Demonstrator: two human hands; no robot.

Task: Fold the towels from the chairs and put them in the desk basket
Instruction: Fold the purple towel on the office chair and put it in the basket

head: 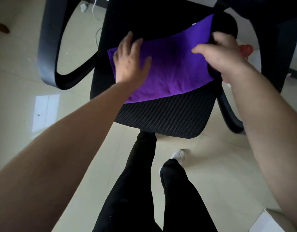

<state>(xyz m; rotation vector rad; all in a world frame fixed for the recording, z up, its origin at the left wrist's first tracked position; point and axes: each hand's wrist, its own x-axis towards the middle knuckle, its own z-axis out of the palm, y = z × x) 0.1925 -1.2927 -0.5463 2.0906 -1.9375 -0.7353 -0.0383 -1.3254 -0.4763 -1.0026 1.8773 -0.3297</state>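
Head view looks down on a black office chair (161, 118), and we read it from the left. First comes the chair's curved armrest (49, 47) over pale floor tiles (27, 106), well clear of the work. Next, our left hand (129, 61) lies flat on the purple towel (174, 71), fingers spread apart and pressing down rather than gripping; we judge it is there to pin the cloth against the mesh seat so a fold can be creased without the fabric sliding. The towel itself rests on the rear half of the seat, its far right corner lifted up toward the backrest. At the right edge, our right hand (223, 56) has that edge of the towel pinched between thumb and curled fingers, closed on the cloth, seemingly raising it so the flap can be carried over. Folding looks partly done; the desk basket is not in sight.
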